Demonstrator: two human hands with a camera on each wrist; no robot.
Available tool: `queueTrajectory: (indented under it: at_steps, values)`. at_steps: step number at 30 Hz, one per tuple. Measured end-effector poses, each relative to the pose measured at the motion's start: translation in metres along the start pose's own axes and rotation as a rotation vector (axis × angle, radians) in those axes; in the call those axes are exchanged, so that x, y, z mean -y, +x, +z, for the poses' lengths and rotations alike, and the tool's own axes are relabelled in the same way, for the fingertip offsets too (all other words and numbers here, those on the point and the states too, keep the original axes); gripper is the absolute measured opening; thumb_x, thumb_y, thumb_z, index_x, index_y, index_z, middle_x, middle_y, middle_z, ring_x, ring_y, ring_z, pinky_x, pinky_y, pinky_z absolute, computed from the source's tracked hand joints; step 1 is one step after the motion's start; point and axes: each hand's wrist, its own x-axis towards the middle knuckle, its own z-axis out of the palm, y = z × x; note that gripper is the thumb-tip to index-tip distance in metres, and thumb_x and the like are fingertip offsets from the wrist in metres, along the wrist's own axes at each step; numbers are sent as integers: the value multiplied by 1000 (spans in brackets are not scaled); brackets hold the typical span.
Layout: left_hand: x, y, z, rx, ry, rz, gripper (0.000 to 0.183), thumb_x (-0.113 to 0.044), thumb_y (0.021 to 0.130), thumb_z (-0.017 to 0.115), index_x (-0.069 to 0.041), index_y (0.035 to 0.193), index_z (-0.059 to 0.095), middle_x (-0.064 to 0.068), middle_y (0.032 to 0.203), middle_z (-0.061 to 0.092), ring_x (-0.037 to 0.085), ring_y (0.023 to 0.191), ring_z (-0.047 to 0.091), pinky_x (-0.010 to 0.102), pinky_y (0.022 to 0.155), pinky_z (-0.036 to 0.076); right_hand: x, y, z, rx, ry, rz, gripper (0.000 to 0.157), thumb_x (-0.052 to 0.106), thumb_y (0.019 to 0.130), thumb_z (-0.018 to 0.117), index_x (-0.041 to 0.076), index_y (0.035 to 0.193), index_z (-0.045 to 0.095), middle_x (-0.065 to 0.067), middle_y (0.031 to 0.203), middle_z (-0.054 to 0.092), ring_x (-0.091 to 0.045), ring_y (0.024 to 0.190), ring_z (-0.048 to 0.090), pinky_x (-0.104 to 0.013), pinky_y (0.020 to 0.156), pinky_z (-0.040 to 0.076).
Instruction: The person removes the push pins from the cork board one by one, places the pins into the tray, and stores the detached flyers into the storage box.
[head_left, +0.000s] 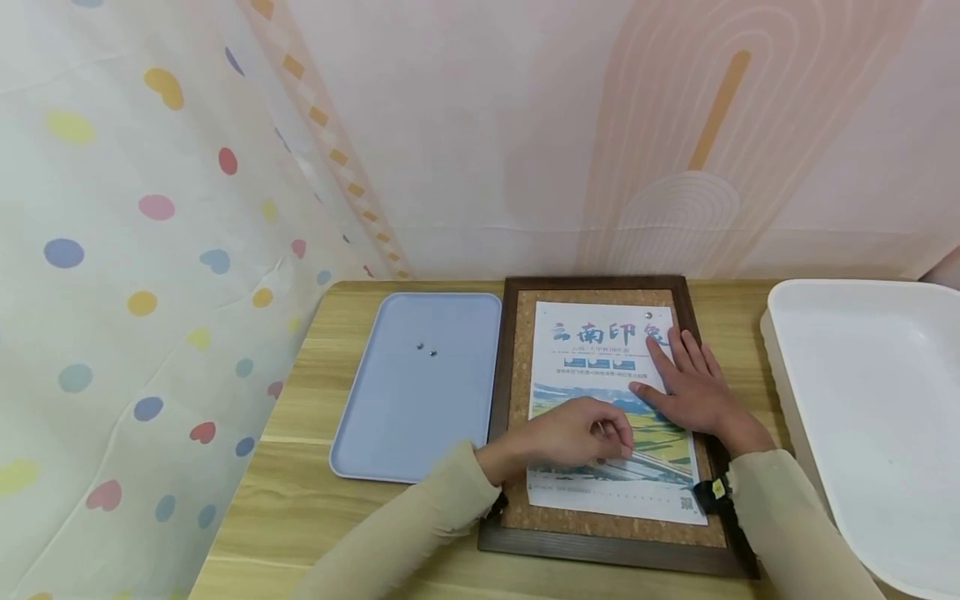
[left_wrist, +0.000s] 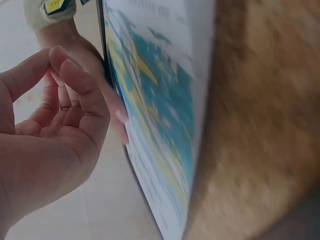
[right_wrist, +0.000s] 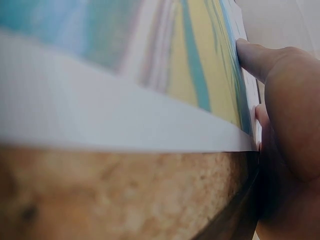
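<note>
A printed poster (head_left: 592, 492) with Chinese lettering and a landscape lies on a cork board (head_left: 519, 417) with a dark wooden frame. A small silver pushpin (head_left: 648, 315) sits at its upper right corner. My right hand (head_left: 693, 392) rests on the poster's right side, fingers spread and extended. Over the lower middle of the poster is my left hand (head_left: 573, 432), its fingers curled and the thumb meeting the index fingertip. In the left wrist view those fingertips (left_wrist: 57, 52) touch; anything small between them is hidden. The poster's near edge stands slightly off the cork.
A light blue tray (head_left: 416, 417) lies left of the board, with two small silver pushpins (head_left: 432, 353) on it. To the right stands a large white tub (head_left: 885, 417). Patterned cloth (head_left: 487, 150) hangs behind the wooden table (head_left: 277, 492) and on its left.
</note>
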Motion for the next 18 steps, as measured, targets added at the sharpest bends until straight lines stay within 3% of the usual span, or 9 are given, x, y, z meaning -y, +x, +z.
queueTrajectory:
  at_steps: [9, 18]
  values:
    - [13, -17, -21, -106, 18, 6, 8, -18, 94, 57, -14, 97, 64, 6, 89, 63, 24, 75, 58, 25, 63, 47, -1, 1, -2, -2, 0, 0, 86, 59, 91, 42, 6, 150, 7, -23, 153, -11, -39, 139, -16, -56, 108, -12]
    - [35, -40, -43, -224, 31, -37, 7, -22, 93, 58, -17, 96, 63, 1, 90, 60, 24, 78, 57, 31, 67, 48, 0, 0, -2, 12, 7, 2, 85, 56, 92, 44, 7, 150, 6, -22, 153, -13, -39, 139, -18, -56, 107, -13]
